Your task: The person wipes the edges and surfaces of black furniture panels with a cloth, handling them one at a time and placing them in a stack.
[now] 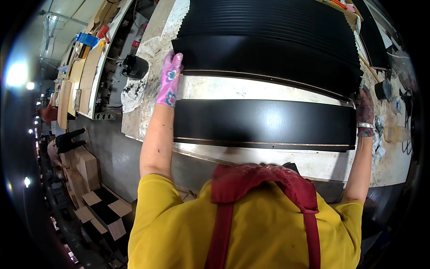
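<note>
A long black board point(264, 60) lies along the front of a stack of black boards point(264, 18) on the worktable. My left hand point(169, 80), in a pink flowered glove, grips the board's left end, fingers pointing away from me. At its right end is my right hand point(365, 110), in a dark, stained glove; its fingers are partly hidden against the board's dark edge. Nearer to me, a separate black board point(264, 121) rests flat between my forearms, with a thin pale line along its front edge.
The pale worktable point(139, 114) is stained. A black pot point(135, 67) stands left, a dark cup point(383, 89) and a yellowish container point(397, 134) right. Shelving point(101, 67) runs along the left. Beyond the table's left side, another person point(62, 145) bends near stacked boxes point(85, 168).
</note>
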Tool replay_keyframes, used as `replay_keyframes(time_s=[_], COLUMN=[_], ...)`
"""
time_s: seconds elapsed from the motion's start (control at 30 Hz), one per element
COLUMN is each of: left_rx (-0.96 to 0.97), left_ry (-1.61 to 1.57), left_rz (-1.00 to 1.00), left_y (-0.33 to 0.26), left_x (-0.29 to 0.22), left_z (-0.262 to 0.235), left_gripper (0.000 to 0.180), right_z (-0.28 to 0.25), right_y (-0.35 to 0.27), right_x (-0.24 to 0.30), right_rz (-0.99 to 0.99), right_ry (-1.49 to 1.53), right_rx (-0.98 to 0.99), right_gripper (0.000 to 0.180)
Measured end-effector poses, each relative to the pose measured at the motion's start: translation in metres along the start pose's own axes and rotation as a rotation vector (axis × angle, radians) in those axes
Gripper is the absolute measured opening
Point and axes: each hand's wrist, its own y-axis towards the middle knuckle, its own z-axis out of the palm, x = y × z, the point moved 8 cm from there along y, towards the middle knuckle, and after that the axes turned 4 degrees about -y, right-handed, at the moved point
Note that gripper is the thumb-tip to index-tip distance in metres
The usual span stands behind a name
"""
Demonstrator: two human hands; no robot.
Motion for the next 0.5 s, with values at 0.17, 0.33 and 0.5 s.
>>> replay_keyframes(time_s=[0.17, 0.33, 0.5], left_rx=[-0.128, 0.056, 0.214], left_ry=[0.017, 0.247, 0.763], left_rz=[0.052, -0.105, -0.050], left_y=[-0.024, -0.101, -0.151], left_x=[-0.053, -0.050, 0.026], left_z=[-0.038, -0.059, -0.078], left_gripper=[0.071, 0.067, 0.065], right_z=[-0.017, -0.059, -0.071], right_y=[-0.009, -0.076, -0.132], right_x=[0.055, 0.065, 0.007], right_rz=[-0.087, 0.035, 0.186], right_ry=[-0.029, -0.177, -0.208], right_rx=[0.100, 0.134, 0.142], right_gripper=[0.050, 0.049, 0.048])
